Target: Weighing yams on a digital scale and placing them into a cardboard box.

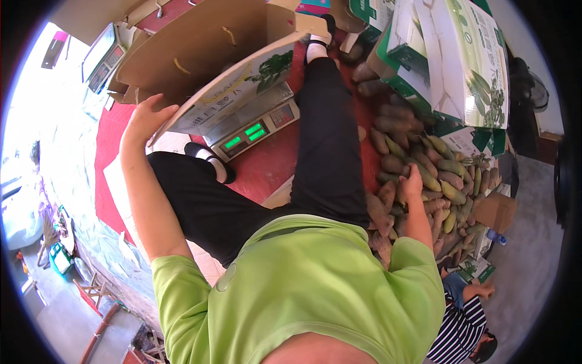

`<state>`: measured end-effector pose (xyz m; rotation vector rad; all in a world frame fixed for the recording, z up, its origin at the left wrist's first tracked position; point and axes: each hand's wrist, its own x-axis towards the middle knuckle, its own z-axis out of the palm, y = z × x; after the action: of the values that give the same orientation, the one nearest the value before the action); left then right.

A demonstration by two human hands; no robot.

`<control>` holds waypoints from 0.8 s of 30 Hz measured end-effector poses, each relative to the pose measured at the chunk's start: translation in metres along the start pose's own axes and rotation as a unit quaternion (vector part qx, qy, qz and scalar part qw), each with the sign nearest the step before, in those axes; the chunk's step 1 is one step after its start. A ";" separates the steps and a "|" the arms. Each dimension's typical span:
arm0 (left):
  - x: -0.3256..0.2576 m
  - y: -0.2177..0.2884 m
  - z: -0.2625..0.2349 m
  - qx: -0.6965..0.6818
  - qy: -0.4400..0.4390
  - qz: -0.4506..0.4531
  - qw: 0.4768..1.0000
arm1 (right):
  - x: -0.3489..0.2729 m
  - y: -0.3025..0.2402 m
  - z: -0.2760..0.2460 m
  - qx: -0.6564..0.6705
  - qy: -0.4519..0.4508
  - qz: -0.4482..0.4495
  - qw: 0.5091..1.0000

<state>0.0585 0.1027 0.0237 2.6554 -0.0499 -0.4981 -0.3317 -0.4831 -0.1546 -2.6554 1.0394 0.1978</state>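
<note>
My left hand (145,120) is at the near left corner of a large cardboard carton (233,85), thumb and fingers about its edge. The carton is open at the top, with a leafy print outside and rope handles inside. It stands tilted on a digital scale (254,130) with a lit green display, between my legs. Beside my right leg, my right hand (412,184) is closed on a brownish, soil-coated radish, partly hidden by the fingers. A heap of long brown and green radishes (451,193) spreads around that hand.
Printed green and white cartons (464,67) are stacked at the far right. A second scale (104,64) stands at the far left. A person in a striped top (458,324) is low at the right. A small brown box (494,212) lies by the radishes, and red sheeting (112,167) covers the ground.
</note>
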 end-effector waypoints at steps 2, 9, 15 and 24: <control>-0.002 0.007 0.000 0.007 -0.011 -0.003 1.000 | 0.014 -0.024 -0.013 0.064 0.027 -0.024 0.997; -0.006 0.002 0.003 -0.030 -0.003 0.015 0.999 | 0.064 -0.175 -0.110 0.384 0.142 -0.213 0.887; -0.012 0.005 -0.001 -0.025 0.006 0.018 1.000 | 0.051 -0.338 -0.197 0.530 0.187 -0.388 0.730; -0.002 0.004 -0.001 -0.030 -0.006 0.034 0.999 | 0.029 -0.503 -0.154 0.587 -0.040 -0.469 0.658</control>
<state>0.0568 0.0994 0.0275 2.5826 -0.1250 -0.4846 0.0358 -0.1965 0.0913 -1.5461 -0.3584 -0.4388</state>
